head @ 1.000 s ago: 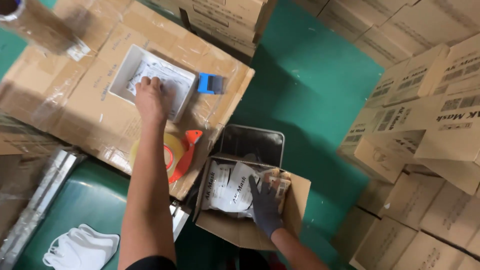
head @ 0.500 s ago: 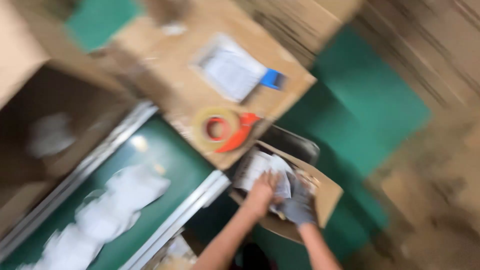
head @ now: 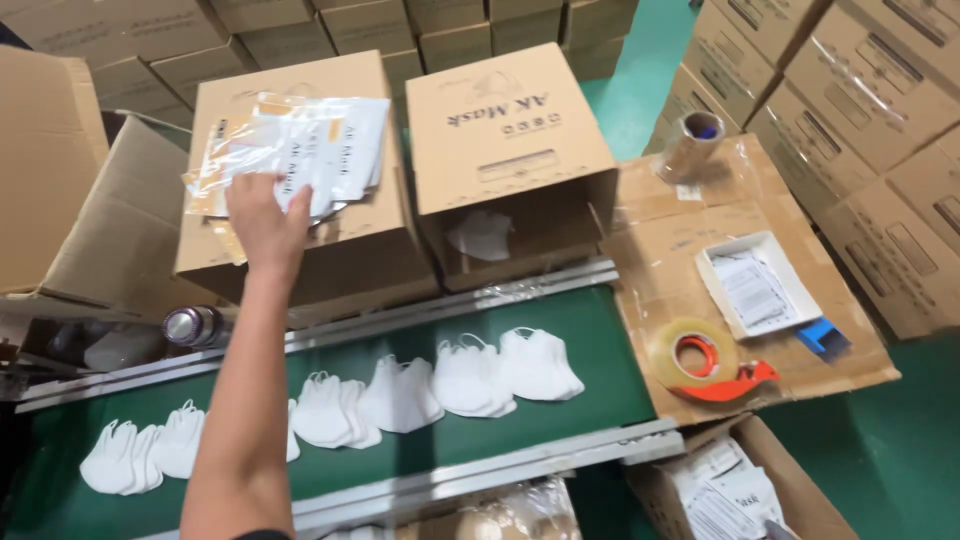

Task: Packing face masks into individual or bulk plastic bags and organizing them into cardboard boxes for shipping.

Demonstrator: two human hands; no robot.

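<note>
Background: stacked brown cardboard cartons on a green floor, all from the head view.
Change: a second ago the left hand [head: 265, 225] rested on the shallow white tray [head: 757, 287] — now it's up on the stack of clear-plastic mask pouches [head: 290, 150], fingers spread flat, pressing rather than gripping.
Pouches: atop a closed carton [head: 300, 240], behind the belt.
Right hand: out of view now — can't tell.
Count: around nine folded white masks [head: 470, 378] on the green conveyor belt [head: 600, 380], one orange tape dispenser [head: 705, 365], one tray.
</note>
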